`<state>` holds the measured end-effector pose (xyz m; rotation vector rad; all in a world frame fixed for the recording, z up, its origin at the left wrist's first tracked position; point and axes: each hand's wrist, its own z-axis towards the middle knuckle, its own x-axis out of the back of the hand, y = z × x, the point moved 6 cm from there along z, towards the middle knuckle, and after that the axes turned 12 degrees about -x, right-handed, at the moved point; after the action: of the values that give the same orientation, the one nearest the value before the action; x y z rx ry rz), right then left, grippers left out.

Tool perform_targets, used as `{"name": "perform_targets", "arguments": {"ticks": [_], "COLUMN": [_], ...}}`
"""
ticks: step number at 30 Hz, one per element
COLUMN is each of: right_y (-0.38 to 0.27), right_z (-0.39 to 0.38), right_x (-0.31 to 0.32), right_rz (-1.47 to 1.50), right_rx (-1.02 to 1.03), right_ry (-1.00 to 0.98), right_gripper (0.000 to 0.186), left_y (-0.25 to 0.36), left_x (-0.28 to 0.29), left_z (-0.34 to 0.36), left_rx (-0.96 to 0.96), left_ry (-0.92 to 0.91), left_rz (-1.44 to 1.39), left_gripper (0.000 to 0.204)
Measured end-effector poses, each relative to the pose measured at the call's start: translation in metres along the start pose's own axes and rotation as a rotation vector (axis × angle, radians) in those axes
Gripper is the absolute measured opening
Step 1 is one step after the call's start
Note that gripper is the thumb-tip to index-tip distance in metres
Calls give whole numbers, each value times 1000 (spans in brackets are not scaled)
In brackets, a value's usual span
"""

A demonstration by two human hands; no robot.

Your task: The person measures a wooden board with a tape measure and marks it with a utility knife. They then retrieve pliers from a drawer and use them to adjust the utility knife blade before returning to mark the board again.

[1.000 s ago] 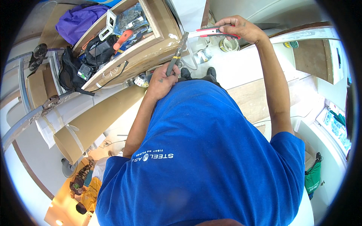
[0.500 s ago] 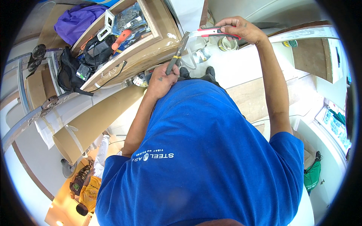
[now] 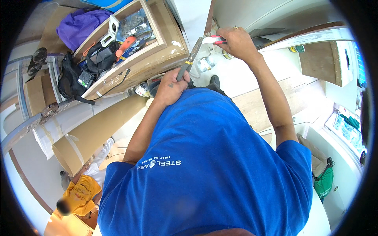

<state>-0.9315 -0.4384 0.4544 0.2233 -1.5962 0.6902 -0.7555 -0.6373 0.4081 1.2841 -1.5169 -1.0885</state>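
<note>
My left hand (image 3: pixel 172 87) is closed around the dark grey handle of a flat-bladed metal tool (image 3: pixel 195 52) with a yellow band; its exact kind I cannot make out. The tool slants up and to the right in front of my blue shirt. My right hand (image 3: pixel 237 42) grips a red-and-black utility knife (image 3: pixel 216 39), mostly covered by the fingers. The knife's front end is at the upper end of the metal tool; whether they touch I cannot tell.
A wooden tray (image 3: pixel 160 44) at upper left holds tools, including an orange-handled one (image 3: pixel 125 46). Below it lies a large cardboard roll (image 3: pixel 92 133) beside a metal frame (image 3: pixel 23 88). A person in a yellow shirt (image 3: pixel 81 195) is at lower left. A green bag (image 3: pixel 323 183) hangs at right.
My right hand has moved left and slightly down, its back now turned up over the knife. The metal tool in my left hand has shifted slightly right. The person in yellow has moved lower left.
</note>
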Motion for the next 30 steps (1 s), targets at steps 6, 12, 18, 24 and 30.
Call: {"name": "perform_targets", "arguments": {"ticks": [6,12,18,24,30], "right_y": [6,9,13,22,33], "right_z": [7,19,26,27,20], "right_x": [-13,-8,-4,-17,-21], "right_rz": [-83,-70,-29,-53,15], "right_rx": [-22,-46,-73,-79,-163], "right_ry": [91,156,120,126,146], "right_gripper": [22,19,21,23,24], "left_y": [4,11,13,23,34], "left_x": [-1,3,5,2,13], "left_z": [8,24,35,43,43], "left_rx": [70,61,45,17,-38], "left_ry": [16,34,15,-8,40], "left_rz": [-162,-218,-274,-452,-578], "left_gripper": [11,10,13,14,15]}}
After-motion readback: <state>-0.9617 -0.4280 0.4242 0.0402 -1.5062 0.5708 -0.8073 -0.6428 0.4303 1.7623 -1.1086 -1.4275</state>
